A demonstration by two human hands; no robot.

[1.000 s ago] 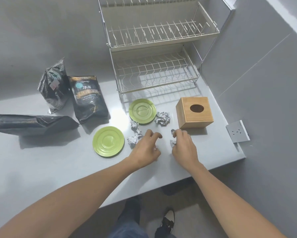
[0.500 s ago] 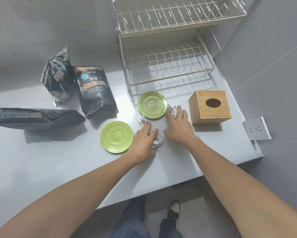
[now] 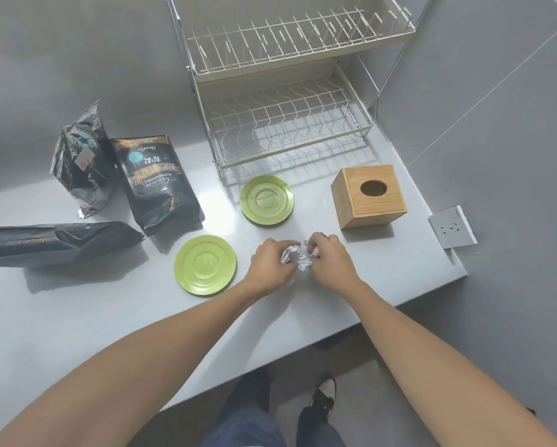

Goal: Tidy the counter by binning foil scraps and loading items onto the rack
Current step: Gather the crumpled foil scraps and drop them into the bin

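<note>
Both my hands are together over the grey surface right now, knuckles up, with crumpled foil scraps bunched between them. My left hand has its grip curled onto the left side of the wad, fingers clenched on the foil; my right hand has its grip pinched on the right side, and a smaller bit of foil pokes out by its fingertips. The whole silver cluster sits at the near middle of the surface, just right of the near green saucer. A second green saucer lies farther back, just in front of the dish rack, flat and apart from my hands. The rack stands at the far edge against the wall, two wire tiers, nothing loaded on either. To the right of the far saucer is the wooden box with a round hole in its top, near my right hand but not touching it. Over on the left, three dark coffee bags: one lying flat along the near left, one printed bag leaning back, and a crinkled one standing behind it. A wall socket sits on the right wall beyond the surface edge.
</note>
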